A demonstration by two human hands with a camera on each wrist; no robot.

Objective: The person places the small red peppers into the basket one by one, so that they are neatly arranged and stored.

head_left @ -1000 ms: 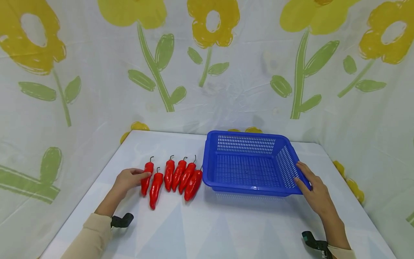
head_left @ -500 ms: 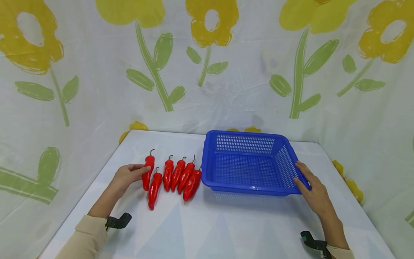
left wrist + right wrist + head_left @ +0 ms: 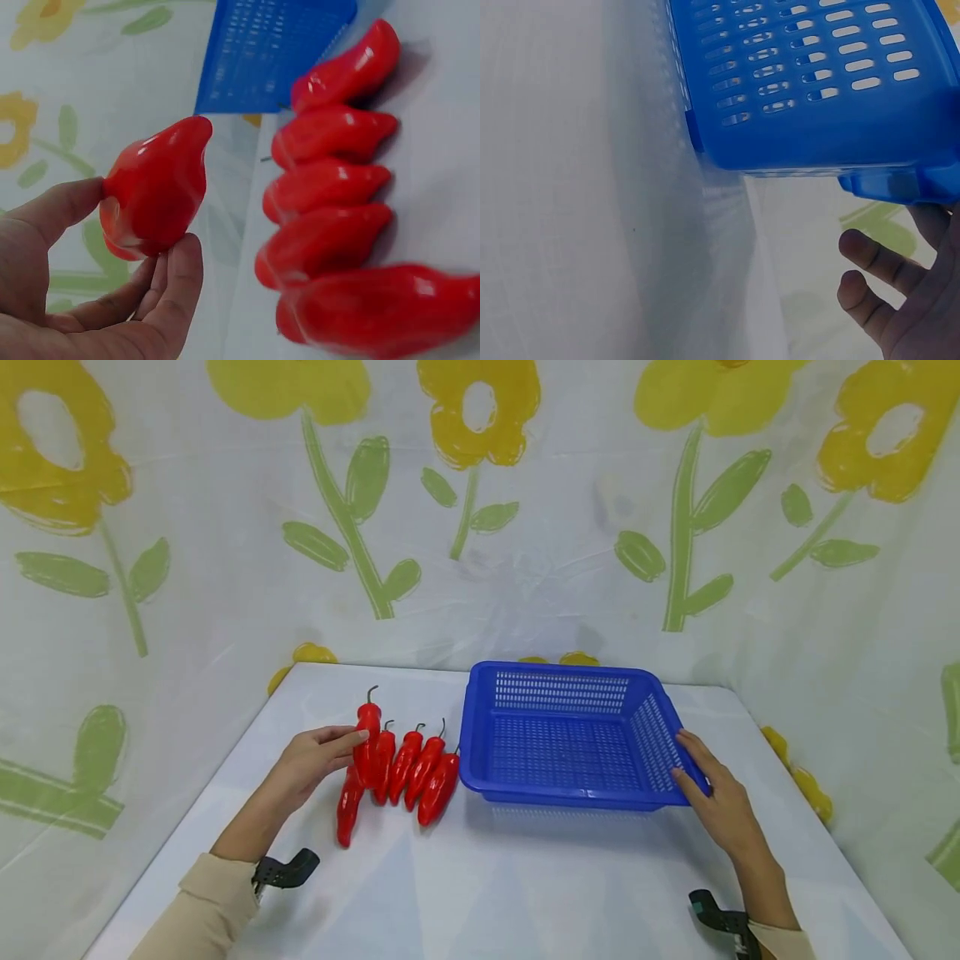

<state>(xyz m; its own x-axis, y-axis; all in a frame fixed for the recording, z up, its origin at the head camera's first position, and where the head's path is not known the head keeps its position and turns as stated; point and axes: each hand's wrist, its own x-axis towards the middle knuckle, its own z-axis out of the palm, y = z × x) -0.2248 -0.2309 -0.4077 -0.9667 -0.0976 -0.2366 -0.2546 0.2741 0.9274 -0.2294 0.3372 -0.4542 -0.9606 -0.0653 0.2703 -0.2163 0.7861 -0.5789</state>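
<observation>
Left grip [image 3: 313, 765] pinches red pepper [image 3: 367, 766], lifted toward 2 o'clock, leaving five others [image 3: 424, 772] on bench [image 3: 525, 893]; right grip [image 3: 724, 808] holds blue basket [image 3: 570, 794] at 4 o'clock.

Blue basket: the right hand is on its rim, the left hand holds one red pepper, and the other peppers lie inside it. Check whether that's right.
Wrong: the other peppers lie on the table, beside the blue basket, not inside it; the head view shows this. The rest stands.
</observation>
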